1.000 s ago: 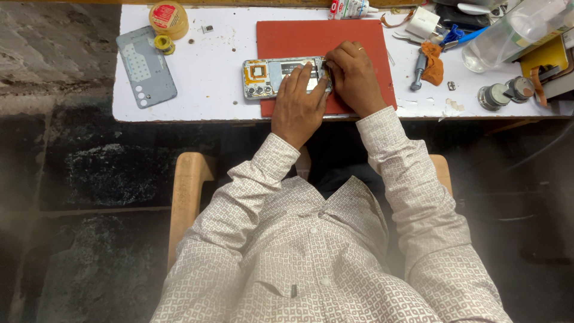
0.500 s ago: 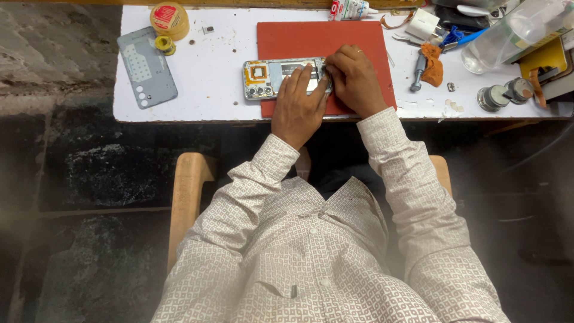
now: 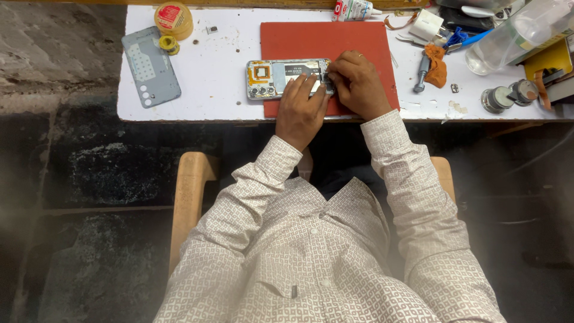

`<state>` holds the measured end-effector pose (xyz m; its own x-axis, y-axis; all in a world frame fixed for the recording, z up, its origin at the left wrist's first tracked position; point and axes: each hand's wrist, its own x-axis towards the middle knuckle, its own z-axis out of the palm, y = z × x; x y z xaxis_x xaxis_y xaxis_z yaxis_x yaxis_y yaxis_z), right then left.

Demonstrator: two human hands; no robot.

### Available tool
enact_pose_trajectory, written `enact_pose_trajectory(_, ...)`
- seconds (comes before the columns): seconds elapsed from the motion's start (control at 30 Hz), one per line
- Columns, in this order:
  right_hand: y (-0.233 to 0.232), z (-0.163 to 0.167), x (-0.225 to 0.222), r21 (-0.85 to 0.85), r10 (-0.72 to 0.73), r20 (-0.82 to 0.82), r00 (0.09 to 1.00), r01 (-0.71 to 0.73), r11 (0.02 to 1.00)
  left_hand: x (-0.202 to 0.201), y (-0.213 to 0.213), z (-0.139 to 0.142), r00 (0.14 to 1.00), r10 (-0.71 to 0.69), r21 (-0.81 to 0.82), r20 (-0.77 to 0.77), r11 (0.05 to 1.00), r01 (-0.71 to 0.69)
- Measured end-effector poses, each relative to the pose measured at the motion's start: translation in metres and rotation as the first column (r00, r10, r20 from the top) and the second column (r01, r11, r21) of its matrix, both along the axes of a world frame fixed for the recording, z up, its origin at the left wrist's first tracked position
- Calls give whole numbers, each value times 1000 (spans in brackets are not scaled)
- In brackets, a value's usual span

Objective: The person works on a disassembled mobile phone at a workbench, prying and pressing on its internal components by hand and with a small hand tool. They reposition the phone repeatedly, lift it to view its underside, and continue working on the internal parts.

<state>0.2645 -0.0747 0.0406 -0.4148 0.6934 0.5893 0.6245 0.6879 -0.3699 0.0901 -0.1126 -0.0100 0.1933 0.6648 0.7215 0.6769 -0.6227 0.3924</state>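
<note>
Silver opened phone (image 3: 281, 78), long axis left-right, camera end left, left hand (image 3: 302, 110) fingers pressing it, right hand (image 3: 359, 87) fingers pinched together at its right end.

A white rectangular table (image 3: 215, 90) carries a red rectangular work mat (image 3: 323, 42), a grey phone back cover (image 3: 150, 67), a round yellow tin (image 3: 173, 19) and a clear plastic bottle (image 3: 514, 33).

The surface (image 3: 209, 84) is white. On it lies a red mat (image 3: 323, 42); left of the mat, a grey-blue back cover (image 3: 150, 67) and a yellow tape roll (image 3: 173, 20) with a red top. Right of the mat lies an orange cloth (image 3: 438, 67). The shirt (image 3: 311, 251) is white with a small brown repeating pattern.
</note>
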Motion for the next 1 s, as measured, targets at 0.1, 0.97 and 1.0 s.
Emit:
enact_pose_trajectory(0.1,0,0,0,-17,5,-6,1000,-5,1000,0,0,2,1000,5,2,-1,1000,-5)
enact_pose_trajectory(0.97,5,1,1,-5,38,-93,995,-39,999,-3,1,7,1000,1,21,10,1000,-1)
enact_pose_trajectory(1.0,4,0,1,-1,31,-118,993,-31,1000,-3,0,7,1000,3,23,10,1000,-3)
